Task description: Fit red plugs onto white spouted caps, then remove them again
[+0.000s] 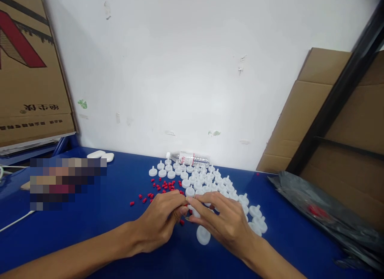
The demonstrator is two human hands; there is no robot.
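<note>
My left hand (166, 215) is closed in a pinch, its fingertips meeting those of my right hand over the table. A bit of red shows at the left fingertips, a small red cap (186, 205) mostly hidden by them. My right hand (223, 217) is also closed, thumb and fingers around a white spouted cap (196, 213) that is partly covered. Just below the right hand lies a single white cap (203, 235). Loose red caps (165, 186) are scattered beyond my left hand. Many white spouted caps (207, 179), mostly with spouts up, stand beyond and right of my right hand.
A clear plastic bottle (193, 159) lies against the white wall. White rounded items (100, 155) and a pixelated object (63, 183) are at left on the blue table (120, 215). Black plastic (324, 219) and cardboard (300, 107) stand at right, a printed carton (33, 79) at left.
</note>
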